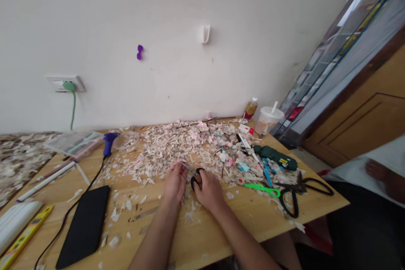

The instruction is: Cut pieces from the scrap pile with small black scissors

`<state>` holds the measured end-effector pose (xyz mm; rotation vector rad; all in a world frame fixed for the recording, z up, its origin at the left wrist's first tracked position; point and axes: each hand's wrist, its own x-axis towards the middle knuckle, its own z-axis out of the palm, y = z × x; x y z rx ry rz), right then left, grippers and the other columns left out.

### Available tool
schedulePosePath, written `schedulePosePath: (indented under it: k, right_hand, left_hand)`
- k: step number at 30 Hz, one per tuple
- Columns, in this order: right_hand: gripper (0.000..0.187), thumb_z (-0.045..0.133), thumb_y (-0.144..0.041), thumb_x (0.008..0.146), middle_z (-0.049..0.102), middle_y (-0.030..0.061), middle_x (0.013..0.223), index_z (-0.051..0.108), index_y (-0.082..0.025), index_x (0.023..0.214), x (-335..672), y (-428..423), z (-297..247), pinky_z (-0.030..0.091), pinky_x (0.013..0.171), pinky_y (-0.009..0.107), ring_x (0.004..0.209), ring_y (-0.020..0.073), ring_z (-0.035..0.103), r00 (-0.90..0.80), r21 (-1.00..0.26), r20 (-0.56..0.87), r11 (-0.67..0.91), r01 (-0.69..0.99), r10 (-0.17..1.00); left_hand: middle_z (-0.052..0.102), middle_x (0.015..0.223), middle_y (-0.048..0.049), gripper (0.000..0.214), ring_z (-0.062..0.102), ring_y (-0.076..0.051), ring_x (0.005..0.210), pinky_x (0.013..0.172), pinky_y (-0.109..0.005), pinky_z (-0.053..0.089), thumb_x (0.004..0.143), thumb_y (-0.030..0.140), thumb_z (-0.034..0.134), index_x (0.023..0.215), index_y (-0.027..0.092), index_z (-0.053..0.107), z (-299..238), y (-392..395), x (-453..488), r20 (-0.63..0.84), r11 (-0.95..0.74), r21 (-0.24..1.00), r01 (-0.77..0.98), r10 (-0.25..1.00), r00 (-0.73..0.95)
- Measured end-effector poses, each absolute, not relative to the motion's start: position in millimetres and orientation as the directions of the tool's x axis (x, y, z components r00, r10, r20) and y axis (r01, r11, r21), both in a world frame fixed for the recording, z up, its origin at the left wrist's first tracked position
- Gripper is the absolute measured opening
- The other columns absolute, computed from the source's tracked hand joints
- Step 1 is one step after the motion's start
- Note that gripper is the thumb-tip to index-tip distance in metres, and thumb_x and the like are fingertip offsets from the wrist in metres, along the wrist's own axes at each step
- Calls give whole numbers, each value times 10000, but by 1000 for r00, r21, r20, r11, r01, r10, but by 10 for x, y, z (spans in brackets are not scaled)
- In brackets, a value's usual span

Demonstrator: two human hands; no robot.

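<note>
My right hand (209, 190) grips black-handled scissors (196, 177) low over the wooden table (196, 236). My left hand (174, 181) sits beside it, fingers pinched on a small pale scrap that I cannot make out clearly, held at the scissor blades. Both hands rest just in front of a wide heap of pale pink and white cuttings (177, 145).
A black phone (85, 225) and a black cable lie at the left, with a blue glue gun (109, 141) and white sticks. Green scissors (262, 188), large black scissors (297, 194), a dark green tool (276, 157), a cup (268, 120) and a bottle (250, 109) sit at the right. Another person's hand (376, 171) shows far right.
</note>
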<state>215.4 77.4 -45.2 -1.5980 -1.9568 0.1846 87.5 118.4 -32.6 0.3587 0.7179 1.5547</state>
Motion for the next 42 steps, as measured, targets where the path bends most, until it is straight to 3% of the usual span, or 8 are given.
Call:
schedulePosePath:
  k: [10,15,25,35,38,42]
  right_hand:
    - [229,457,-221,881,642,63,908,582,-185,1069,2190,840,-527,384,783,294,865,205,569,-46,-513,277,189,837,960]
    - [261,459,-254,871,621,86,934,547,-156,1097,2175,819,-519,386,797,300,898,219,550,-24,-533,346,218,817,938]
    - [261,482,-267,859,630,84,923,561,-160,1083,2184,804,-502,379,809,304,887,215,555,-94,-496,320,251,832,943]
    - [259,450,-225,878,646,86,942,569,-165,1100,2206,833,-547,391,807,288,904,207,575,-24,-551,292,189,813,956]
    - [262,477,-258,860,636,87,943,555,-161,1091,2190,805,-489,390,805,300,903,217,561,-50,-530,318,221,819,947]
    - [269,483,-265,860,637,79,941,555,-167,1100,2188,789,-451,386,809,303,896,218,560,-78,-514,301,231,826,950]
  left_hand:
    - [678,762,-8,157,626,-108,735,796,-244,478,671,244,756,765,162,662,-350,1187,920,-226,49,643,-764,966,-128]
    - [677,744,-2,177,611,-98,687,776,-242,476,647,250,768,776,162,684,-379,1212,893,-251,14,634,-773,949,-189]
    - [677,755,-22,208,605,-125,718,754,-255,468,651,315,760,753,148,690,-361,1171,949,-134,-12,769,-639,975,-179]
    - [674,800,-29,245,597,-110,716,800,-274,470,629,340,776,779,161,702,-382,1192,939,-152,-50,743,-668,959,-240]
    - [672,752,-27,259,594,-127,699,785,-289,476,633,381,762,758,163,701,-389,1206,931,-117,-57,808,-586,960,-255]
    - [679,740,-34,269,590,-146,693,729,-274,466,691,420,696,776,165,711,-409,1240,871,-19,-51,942,-331,978,-207]
